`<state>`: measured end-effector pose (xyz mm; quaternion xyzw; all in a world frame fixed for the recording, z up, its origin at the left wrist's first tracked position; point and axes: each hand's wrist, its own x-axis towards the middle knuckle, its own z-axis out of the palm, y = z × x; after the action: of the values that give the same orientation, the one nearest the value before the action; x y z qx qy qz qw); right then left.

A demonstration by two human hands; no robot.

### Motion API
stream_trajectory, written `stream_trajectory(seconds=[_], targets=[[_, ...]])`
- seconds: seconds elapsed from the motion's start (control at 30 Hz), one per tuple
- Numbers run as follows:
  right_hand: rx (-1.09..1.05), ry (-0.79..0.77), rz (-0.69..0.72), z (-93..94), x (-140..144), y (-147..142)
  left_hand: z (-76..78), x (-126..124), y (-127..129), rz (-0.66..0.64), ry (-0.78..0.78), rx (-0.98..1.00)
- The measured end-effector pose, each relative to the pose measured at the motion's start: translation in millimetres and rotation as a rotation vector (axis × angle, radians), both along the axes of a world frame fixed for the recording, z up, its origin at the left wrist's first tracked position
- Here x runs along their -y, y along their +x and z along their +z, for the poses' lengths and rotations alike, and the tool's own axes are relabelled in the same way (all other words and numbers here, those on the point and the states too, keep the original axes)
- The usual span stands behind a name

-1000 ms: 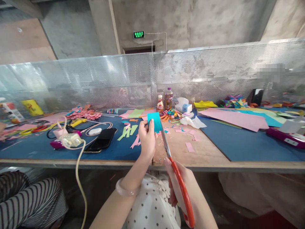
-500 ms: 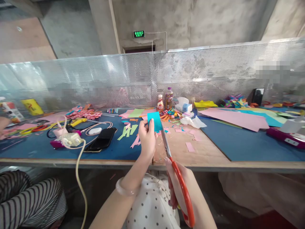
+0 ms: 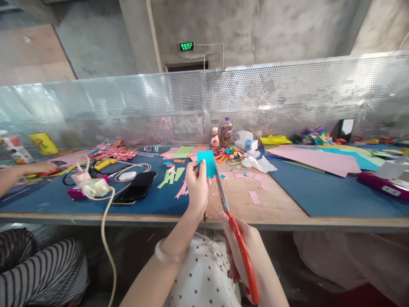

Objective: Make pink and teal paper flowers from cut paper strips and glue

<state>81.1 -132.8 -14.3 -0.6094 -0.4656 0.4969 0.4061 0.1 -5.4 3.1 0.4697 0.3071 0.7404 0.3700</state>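
Flat blue mats [image 3: 338, 194] cover much of the pale wooden desk [image 3: 277, 207]; small pink paper scraps [image 3: 254, 197] (one nearly rectangular) lie on the wood between them.

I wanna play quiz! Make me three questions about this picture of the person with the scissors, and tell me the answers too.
1. True or false: the left hand holds blue paper.
2. What is in the right hand? A) a bottle B) red-handled scissors C) a phone
3. Fill in: the English word on the green-lit sign above the metal screen is ____.

Key: 1. True. 2. B. 3. EXIT.
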Motion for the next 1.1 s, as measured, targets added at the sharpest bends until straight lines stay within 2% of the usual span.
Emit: stream_trajectory(seconds=[0.3,0.67,0.8,1.1], targets=[[-0.007,0.025,-0.025,-2.3,0.1,-0.7,-0.5,-1.5,-0.1,-0.009,0.013,0.018],[0.164,0.125,0.037,-0.7,3.1,-5.0,-0.6,-0.9,-0.5,-0.022,0.009,0.031],[0.148,0.111,0.097,3.2,8.5,-3.0,-0.1,-0.1,-1.2,-0.029,0.01,0.035],[0.053,0.17,0.16,-3.8,11.2,1.5,3.2,7.1,2.1,-0.079,0.052,0.009]])
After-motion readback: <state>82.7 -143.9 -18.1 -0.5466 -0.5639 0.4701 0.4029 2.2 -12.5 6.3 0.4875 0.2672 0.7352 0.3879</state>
